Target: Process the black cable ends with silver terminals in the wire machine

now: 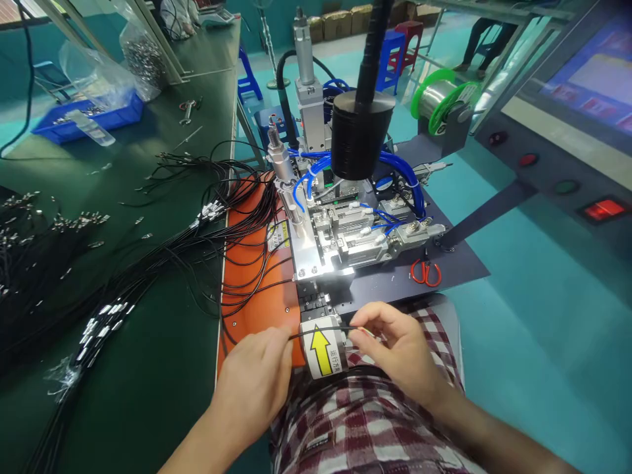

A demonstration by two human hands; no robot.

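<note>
A thin black cable point(323, 329) runs between my two hands, just over a white label with a yellow arrow point(322, 349) at the near end of the machine. My left hand point(259, 375) is closed on the cable beside the orange plate point(266, 316). Thumb and forefinger of my right hand point(390, 342) pinch the cable near its right end, where thin light-coloured wire shows. Several other black cables point(251, 224) lie across the orange plate, left of the metal machine point(345, 230).
Cable bundles point(106, 322) and a blue tray point(89, 118) lie on the dark green table point(168, 375). Red-handled cutters point(425, 271) rest on the machine's base. A black cylinder point(363, 135) hangs above the machine; a control panel point(557, 151) stands right, beside a green-rimmed wire spool point(441, 99).
</note>
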